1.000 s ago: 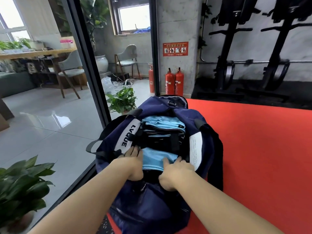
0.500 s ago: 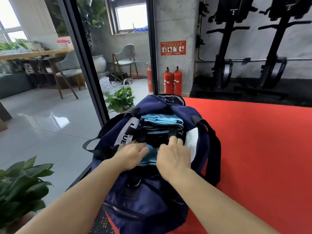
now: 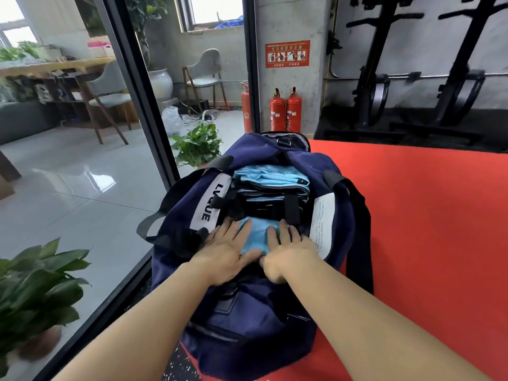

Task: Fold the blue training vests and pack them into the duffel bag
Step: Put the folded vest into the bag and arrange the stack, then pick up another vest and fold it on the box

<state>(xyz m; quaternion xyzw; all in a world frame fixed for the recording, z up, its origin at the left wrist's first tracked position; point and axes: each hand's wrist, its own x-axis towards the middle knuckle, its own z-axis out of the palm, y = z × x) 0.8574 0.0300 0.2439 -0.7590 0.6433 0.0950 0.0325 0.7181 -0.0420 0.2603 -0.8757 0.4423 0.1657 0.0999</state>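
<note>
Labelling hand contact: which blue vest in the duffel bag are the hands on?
The vest nearest the person, this side of the black straps: left hand and right hand press flat on it. The folded stack beyond the straps is untouched.

Your left hand [image 3: 228, 251] and right hand [image 3: 286, 253] cover the near edges of the blue vest [image 3: 257, 233]. Black straps [image 3: 264, 209] hide part of the folded stack [image 3: 270, 174] behind it. The small print on the white panel [image 3: 323, 224] of the duffel bag [image 3: 247, 325] is unreadable.

place: gym, with a lounge next door
floor: red exercise mat [image 3: 426, 215], speckled rubber flooring [image 3: 178, 367] at its edge
equipment: black exercise machines [image 3: 371, 86] along far wall
safety: red fire extinguishers [image 3: 286, 110] by concrete pillar [image 3: 288, 23]
lounge: behind glass partition [image 3: 82, 188]; chairs [image 3: 107, 97], wooden table [image 3: 55, 66]
</note>
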